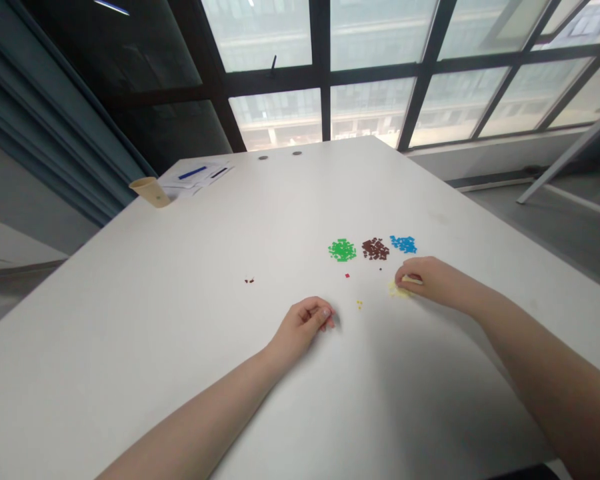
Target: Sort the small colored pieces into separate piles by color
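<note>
My right hand (pixel 424 280) reaches in from the right with thumb and fingers pinched together at a pile of small pale yellow pieces (pixel 399 291), partly hiding it. Whatever the fingertips hold is too small to make out. My left hand (pixel 307 318) rests on the table with its fingers curled in. Some pinkish red shows at its fingertips; I cannot tell whether these are pieces. Between the hands lie a few yellow pieces (pixel 359 305). Beyond them are a red piece (pixel 347 275) and a single dark piece (pixel 381 269).
Green pieces (pixel 343 250), brown pieces (pixel 375 249) and blue pieces (pixel 404 244) lie in separate piles on the white table (pixel 180 320). Small dark red bits (pixel 249 281) sit farther left. A paper cup (pixel 151 191), papers (pixel 183 181) and a blue pen (pixel 193 173) are at the far left.
</note>
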